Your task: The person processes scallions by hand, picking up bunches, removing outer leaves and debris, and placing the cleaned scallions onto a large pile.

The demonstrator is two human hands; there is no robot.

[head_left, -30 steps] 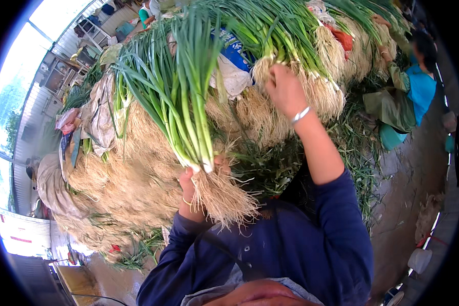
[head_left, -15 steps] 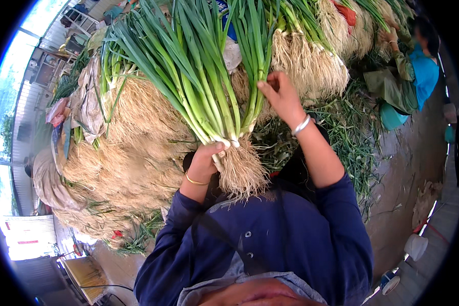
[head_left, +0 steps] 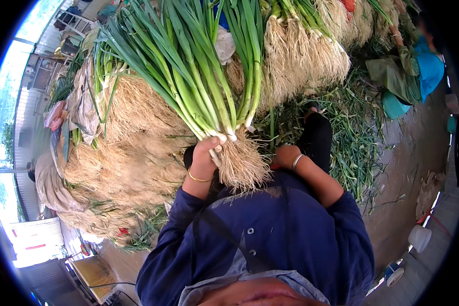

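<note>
A bunch of long green onions (head_left: 201, 84) with white stem ends and a beard of pale roots (head_left: 244, 160) leans away from my body. My left hand (head_left: 204, 155) is closed around its stem ends at the left, thumb on top. A few stalks at the right of the bunch stand slightly apart from the others. My right hand (head_left: 287, 155) is curled low by my lap, right of the roots. From its fingers a narrow green leaf (head_left: 272, 125) runs upward; the fingertips are partly hidden. A bit of red (head_left: 275, 166) shows just below that hand.
Heaped onions with matted roots (head_left: 137, 158) lie to the left, and more rooty onions (head_left: 301, 56) lie ahead. Loose green leaves (head_left: 357, 143) cover the floor at right. Beyond them, a person in blue (head_left: 429, 71) is at the far right. A white bucket (head_left: 419, 238) stands near the right wall.
My right hand has come down from the stalks at the bunch's right side to my lap, with a narrow leaf now at its fingers. My left hand keeps its hold.
</note>
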